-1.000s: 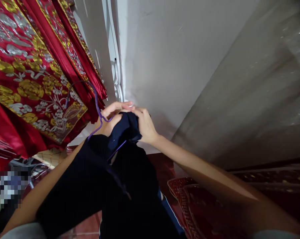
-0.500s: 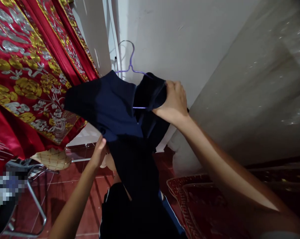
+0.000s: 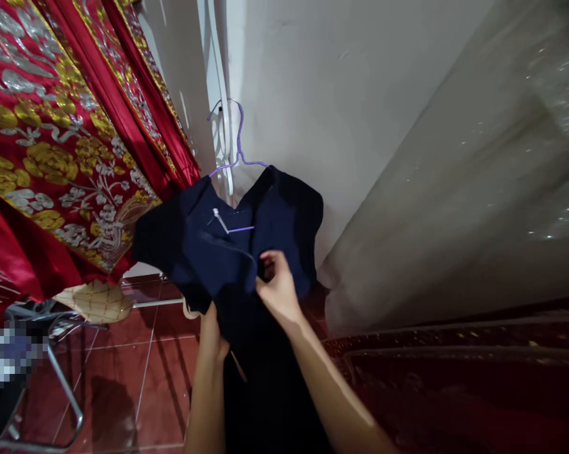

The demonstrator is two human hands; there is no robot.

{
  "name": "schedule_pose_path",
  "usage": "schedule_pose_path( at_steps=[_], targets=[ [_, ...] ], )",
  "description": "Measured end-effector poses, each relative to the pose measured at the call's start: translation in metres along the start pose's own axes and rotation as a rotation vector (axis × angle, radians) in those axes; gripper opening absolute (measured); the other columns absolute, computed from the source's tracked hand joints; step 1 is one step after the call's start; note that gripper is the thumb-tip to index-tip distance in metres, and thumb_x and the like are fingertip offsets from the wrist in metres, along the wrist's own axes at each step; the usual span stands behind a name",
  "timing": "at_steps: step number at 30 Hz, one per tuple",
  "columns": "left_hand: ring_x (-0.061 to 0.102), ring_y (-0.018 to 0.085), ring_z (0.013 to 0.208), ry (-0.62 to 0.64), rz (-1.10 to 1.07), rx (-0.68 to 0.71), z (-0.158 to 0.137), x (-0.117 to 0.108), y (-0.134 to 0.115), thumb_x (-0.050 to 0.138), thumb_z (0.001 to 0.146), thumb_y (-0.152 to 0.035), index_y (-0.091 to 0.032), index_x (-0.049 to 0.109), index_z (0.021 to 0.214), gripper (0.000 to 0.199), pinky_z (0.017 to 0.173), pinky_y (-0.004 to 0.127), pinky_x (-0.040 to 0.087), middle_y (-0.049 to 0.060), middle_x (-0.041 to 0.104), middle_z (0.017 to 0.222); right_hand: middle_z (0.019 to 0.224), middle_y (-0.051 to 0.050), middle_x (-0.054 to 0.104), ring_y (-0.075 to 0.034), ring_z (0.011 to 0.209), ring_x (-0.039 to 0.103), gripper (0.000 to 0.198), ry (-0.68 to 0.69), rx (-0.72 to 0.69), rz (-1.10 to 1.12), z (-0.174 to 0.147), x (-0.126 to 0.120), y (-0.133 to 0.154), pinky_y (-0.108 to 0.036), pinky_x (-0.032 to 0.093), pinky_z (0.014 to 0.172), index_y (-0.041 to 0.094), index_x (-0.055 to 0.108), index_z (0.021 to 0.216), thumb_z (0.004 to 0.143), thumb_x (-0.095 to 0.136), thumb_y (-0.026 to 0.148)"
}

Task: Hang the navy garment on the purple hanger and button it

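Note:
A navy short-sleeved top [image 3: 284,208] hangs from a purple wire hanger [image 3: 239,157], whose hook is at a white metal upright. The hanger's lower bar shows through the neck opening. A small white tag-like strip [image 3: 221,221] lies at the neckline. My right hand [image 3: 280,290] is closed on the top's front edge near the middle of the chest, thumb and fingers pinching the cloth. Lower left, my left hand [image 3: 213,331] reaches under the side of the top. Its fingers are hidden behind the fabric, so their grip does not show.
Red cloth with gold and silver embroidery [image 3: 52,164] hangs on the left, close to the top's sleeve. Below it stands a metal-framed chair [image 3: 69,391]. Translucent sheeting [image 3: 430,208] covers the right side. Red tiles [image 3: 166,359] form the floor.
My right hand has left the shoulder and moved down and left to the front edge. My left hand has slid down and under the side. The top and hanger sit lower, with both shoulders spread.

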State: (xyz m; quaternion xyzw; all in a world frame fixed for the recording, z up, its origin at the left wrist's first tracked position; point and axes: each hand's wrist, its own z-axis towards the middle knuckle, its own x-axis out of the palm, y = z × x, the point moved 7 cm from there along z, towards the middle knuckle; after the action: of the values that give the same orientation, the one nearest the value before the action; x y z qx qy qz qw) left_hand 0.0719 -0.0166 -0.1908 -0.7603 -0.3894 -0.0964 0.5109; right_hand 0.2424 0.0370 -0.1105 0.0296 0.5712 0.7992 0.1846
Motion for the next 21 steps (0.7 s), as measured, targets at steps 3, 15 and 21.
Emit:
schedule_pose_path(
  at_steps=[3,15,21],
  targets=[
    [0.075,0.023,0.086,-0.049,-0.024,-0.011,0.0,-0.011,-0.002,0.075,0.077,-0.028,-0.015,0.07,0.083,0.016,0.084,0.031,0.061,0.006,0.075,0.084,0.07,0.004,0.049,-0.011,0.057,0.045,0.024,0.181,0.262,0.07,-0.035,0.028,-0.042,-0.026,0.037,0.056,0.021,0.05,0.082,0.072,0.065,0.037],
    [0.053,0.022,0.129,-0.184,0.485,1.096,-0.054,-0.013,-0.06,0.07,0.087,-0.023,-0.025,0.059,0.122,0.036,0.114,0.033,0.04,0.006,0.057,0.13,0.057,-0.001,0.058,-0.013,0.057,0.056,0.032,0.456,0.491,0.085,-0.066,-0.001,-0.037,-0.026,0.039,0.057,0.021,0.047,0.061,0.085,0.056,0.04],
    [0.067,0.023,0.1,0.397,0.648,0.578,-0.042,0.028,0.008,0.063,0.095,-0.026,-0.022,0.071,0.108,0.016,0.094,0.031,0.052,0.008,0.07,0.103,0.056,0.002,0.053,-0.012,0.054,0.05,0.041,0.406,0.441,0.298,-0.064,-0.002,-0.022,-0.026,0.04,0.054,0.021,0.051,0.069,0.084,0.064,0.057]
  ],
)
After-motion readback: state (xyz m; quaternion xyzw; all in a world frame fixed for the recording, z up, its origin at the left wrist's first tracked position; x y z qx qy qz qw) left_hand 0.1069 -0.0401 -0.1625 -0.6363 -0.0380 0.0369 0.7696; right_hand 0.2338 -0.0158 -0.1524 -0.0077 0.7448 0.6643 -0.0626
